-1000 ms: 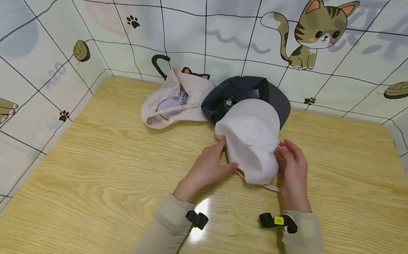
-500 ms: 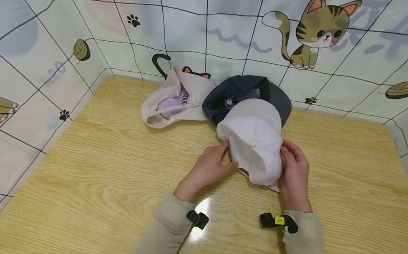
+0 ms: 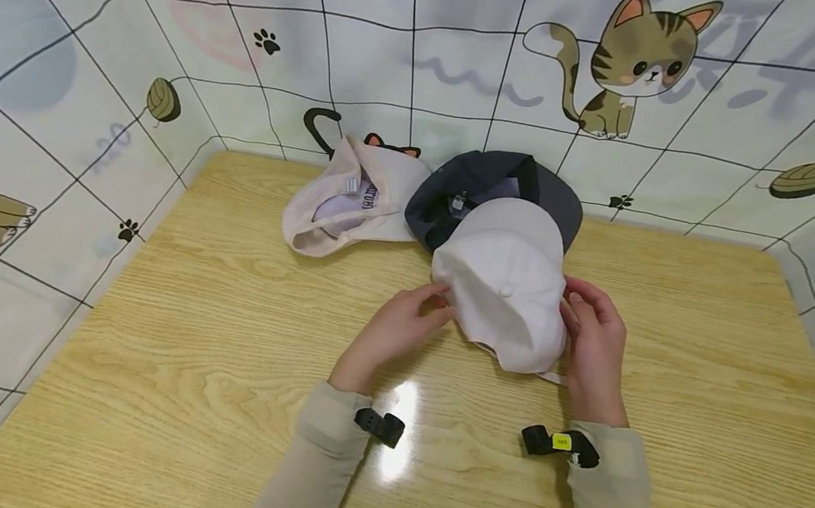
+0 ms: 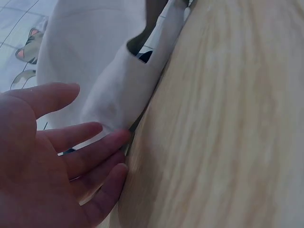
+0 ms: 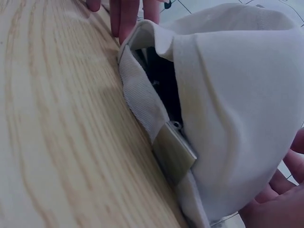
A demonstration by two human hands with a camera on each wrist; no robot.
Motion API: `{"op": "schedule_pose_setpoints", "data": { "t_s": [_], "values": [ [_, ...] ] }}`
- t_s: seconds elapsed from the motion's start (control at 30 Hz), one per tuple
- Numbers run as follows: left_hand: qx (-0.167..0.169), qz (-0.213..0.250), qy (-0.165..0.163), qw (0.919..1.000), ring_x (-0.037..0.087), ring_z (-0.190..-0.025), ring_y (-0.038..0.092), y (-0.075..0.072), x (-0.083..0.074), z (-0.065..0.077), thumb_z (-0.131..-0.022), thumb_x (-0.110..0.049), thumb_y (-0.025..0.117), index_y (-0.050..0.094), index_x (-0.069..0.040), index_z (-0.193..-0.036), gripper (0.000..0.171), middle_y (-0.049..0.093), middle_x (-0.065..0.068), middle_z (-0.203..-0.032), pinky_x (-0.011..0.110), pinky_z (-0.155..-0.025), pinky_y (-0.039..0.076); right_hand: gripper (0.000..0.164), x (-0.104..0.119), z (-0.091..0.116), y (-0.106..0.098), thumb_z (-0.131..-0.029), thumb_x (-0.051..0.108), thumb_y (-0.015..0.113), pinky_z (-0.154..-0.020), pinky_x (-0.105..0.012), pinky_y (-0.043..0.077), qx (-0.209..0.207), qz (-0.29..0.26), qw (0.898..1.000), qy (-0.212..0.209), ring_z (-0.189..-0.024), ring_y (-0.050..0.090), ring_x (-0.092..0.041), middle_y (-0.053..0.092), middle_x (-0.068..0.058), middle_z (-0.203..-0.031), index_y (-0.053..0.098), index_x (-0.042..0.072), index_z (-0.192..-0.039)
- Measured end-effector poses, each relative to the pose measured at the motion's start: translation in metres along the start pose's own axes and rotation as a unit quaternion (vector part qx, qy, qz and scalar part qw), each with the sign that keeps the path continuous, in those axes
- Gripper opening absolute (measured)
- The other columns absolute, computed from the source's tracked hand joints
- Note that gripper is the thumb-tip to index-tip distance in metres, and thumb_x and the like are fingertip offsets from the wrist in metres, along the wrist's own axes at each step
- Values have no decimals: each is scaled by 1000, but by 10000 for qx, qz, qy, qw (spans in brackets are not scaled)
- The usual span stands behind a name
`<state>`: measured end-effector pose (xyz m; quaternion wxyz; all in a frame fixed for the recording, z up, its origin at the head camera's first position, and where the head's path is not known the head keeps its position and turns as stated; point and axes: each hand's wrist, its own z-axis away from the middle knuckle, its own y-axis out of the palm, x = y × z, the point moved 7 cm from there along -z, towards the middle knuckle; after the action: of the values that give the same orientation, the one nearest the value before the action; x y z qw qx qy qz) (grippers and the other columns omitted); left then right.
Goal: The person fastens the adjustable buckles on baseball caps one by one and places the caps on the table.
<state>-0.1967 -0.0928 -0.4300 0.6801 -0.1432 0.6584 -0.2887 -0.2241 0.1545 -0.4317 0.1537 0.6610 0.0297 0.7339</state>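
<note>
1. At the far left, the worktop [image 3: 213,366] is bordered by a pale wall [image 3: 459,67], which is printed with grid lines, cats and paw marks and is carried round behind the caps to the right.
2. Left of the middle, near the back wall, a cream cap [image 3: 352,210] is laid with its hollow turned towards the viewer; dark lettering and a small label are shown inside.
3. Next, the left hand [image 3: 399,324] is held at the left side of the white cap [image 3: 505,290]. Its grip is slack and spread, the fingers nearly straight and nothing held; whether the cap is touched cannot be told. A black band [image 3: 380,427] is worn at the cuff of the beige left sleeve [image 3: 312,461].
4. Just right of the cream cap, a dark cap [image 3: 472,182] is set by the wall, its hollow also exposed.
5. The white cap is placed between the hands, its brim pointed away and overlapping the dark cap. In the right wrist view, its back strap [image 5: 142,92], fitted with a metal buckle [image 5: 173,153], is seen along the worktop.
6. The right hand [image 3: 592,355] is placed at the white cap's right side, its fingers bent and its grip partly closed; whether any cloth is pinched cannot be told. A yellow-tagged band [image 3: 561,443] is worn at that cuff.
</note>
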Motion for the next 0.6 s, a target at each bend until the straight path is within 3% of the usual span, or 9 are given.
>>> {"op": "schedule_pose_setpoints", "data": {
  "t_s": [0.23, 0.37, 0.5, 0.6],
  "values": [
    [5, 126, -286, 9995, 11, -105, 50, -6, 6, 1, -89, -46, 49, 50, -22, -126, 44, 58, -6, -110, 31, -92, 37, 35, 7, 1, 0, -90, 22, 54, -98, -35, 34, 141, -110, 9997, -160, -115, 44, -22, 46, -10, -124, 52, 2, -119],
    [-163, 174, -369, 9990, 11, -103, 52, -12, 8, 1, -89, -45, 49, 52, -23, -123, 41, 58, -6, -110, 31, -89, 39, 37, -1, -8, -10, -88, 24, 58, -93, -32, 40, 127, -158, 9991, -372, -114, 45, -23, 47, -11, -124, 53, 3, -117],
    [-611, 297, -405, 9969, 10, -97, 54, -24, 12, 2, -89, -42, 50, 55, -22, -120, 38, 59, -7, -104, 29, -86, 41, 38, -10, -20, -22, -86, 25, 60, -89, -29, 42, 197, -351, 9975, -583, -115, 45, -24, 47, -12, -125, 54, 3, -117],
    [-1232, 393, -435, 9907, 9, -95, 54, -42, 17, 6, -89, -39, 51, 57, -21, -117, 34, 59, -8, -102, 29, -83, 43, 36, -6, -20, -23, -87, 22, 59, -89, -30, 43, 196, -444, 9965, -677, -114, 46, -24, 48, -13, -123, 54, 1, -116]
  ]
}}
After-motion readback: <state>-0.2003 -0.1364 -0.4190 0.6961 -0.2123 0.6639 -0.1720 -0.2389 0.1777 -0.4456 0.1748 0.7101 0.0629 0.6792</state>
